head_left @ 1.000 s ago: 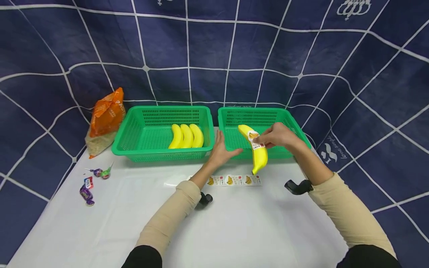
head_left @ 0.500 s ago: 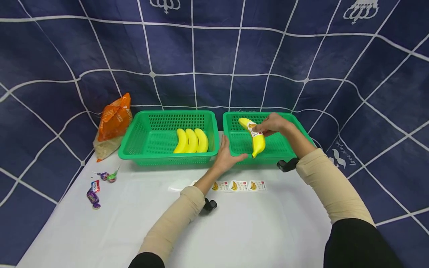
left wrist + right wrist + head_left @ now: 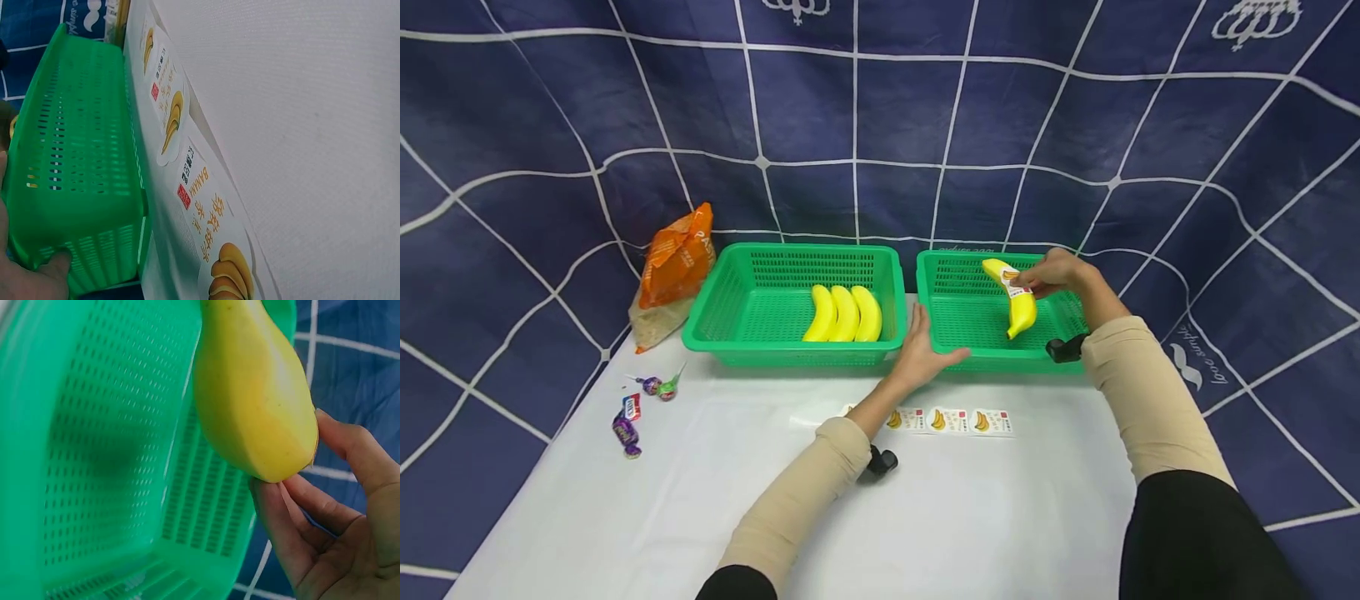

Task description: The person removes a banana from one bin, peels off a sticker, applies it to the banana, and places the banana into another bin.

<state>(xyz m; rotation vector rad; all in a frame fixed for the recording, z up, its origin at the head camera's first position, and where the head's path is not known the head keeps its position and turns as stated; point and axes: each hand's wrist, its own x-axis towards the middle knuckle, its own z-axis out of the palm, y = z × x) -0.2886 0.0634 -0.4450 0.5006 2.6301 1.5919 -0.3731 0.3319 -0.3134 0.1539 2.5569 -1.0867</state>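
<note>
My right hand [image 3: 1060,273] pinches a yellow banana [image 3: 1022,312] by its middle, over the right green basket [image 3: 992,360]. A white label with a banana picture is wrapped across the banana. In the right wrist view, thumb and fingers hold the banana [image 3: 253,394] at its side, with the basket floor [image 3: 106,450] beyond. My left hand [image 3: 921,357] lies at the near left corner of that basket, fingers straight and thumb spread along its front. Seen from the left wrist, the thumb [image 3: 57,265] touches the basket's corner wall [image 3: 94,206].
Three bananas [image 3: 846,313] lie in the left green basket [image 3: 745,321]. A strip of banana labels [image 3: 951,421] lies on the white table [image 3: 985,517] in front. At the left are an orange-topped bag [image 3: 677,262], lollipops [image 3: 658,387] and wrapped candies [image 3: 625,429].
My right hand has carried the banana from above the right basket's front edge back over its inside. The left hand stays at the basket's corner. The head view has shifted slightly.
</note>
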